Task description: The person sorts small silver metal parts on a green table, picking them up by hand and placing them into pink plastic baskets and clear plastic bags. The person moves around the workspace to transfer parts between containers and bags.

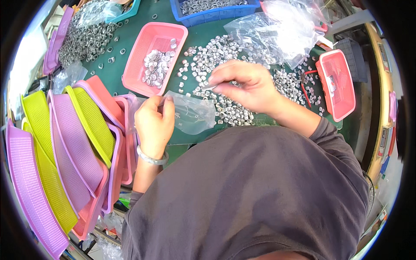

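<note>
The right hand (249, 86) pinches a small metal piece (210, 87) over the left part of the parts pile (236, 113). The left hand (154, 121) is curled at the left end of the clear bag (193, 115); whether it grips it, I cannot tell. A loose pinch could drop the piece among similar parts; a knock could spill the discs (156, 69) from the far-left pink basket (151, 40).

A workshop — loose metal parts (223, 50) heaped across a green bench (132, 31), plastic baskets (76, 145) stacked alongside.
</note>
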`<state>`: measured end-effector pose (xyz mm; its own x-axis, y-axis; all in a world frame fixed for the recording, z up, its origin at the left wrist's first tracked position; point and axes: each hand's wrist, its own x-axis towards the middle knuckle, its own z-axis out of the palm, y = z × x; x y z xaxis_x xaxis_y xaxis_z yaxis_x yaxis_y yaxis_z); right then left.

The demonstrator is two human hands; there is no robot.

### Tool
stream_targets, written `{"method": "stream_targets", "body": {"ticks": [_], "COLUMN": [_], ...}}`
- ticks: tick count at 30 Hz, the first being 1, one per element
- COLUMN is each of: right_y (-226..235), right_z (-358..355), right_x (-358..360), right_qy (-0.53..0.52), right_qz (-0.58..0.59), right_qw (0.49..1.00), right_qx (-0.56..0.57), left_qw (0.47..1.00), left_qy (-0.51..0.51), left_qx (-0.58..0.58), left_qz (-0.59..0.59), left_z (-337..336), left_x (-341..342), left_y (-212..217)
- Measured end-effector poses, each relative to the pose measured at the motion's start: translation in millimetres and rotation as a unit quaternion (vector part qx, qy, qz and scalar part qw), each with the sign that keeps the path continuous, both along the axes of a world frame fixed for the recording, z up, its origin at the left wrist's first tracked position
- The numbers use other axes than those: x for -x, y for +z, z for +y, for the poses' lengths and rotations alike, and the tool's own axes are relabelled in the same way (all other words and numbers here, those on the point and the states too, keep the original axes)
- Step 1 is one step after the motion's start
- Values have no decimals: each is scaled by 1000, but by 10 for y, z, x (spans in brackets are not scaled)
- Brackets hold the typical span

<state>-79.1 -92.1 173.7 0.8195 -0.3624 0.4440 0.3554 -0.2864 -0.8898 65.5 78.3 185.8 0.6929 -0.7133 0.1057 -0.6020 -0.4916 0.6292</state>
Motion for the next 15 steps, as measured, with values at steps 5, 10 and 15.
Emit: {"method": "stream_targets", "body": {"ticks": [5, 10, 15], "right_y": [12, -37, -43], "right_z": [307, 348, -222], "right_x": [-206, -270, 27], "right_qy": [54, 24, -62], "right_qz": [20, 123, 41], "right_qw": [996, 901, 916], "right_qx": [65, 415, 394], "left_qw": [997, 997, 999], "left_qy": [-21, -61, -43], "left_qx": [-45, -18, -30], "left_qz": [-66, -37, -12], "left_z": [-90, -122, -39], "left_x": [35, 53, 32], "left_y": [52, 34, 108]}}
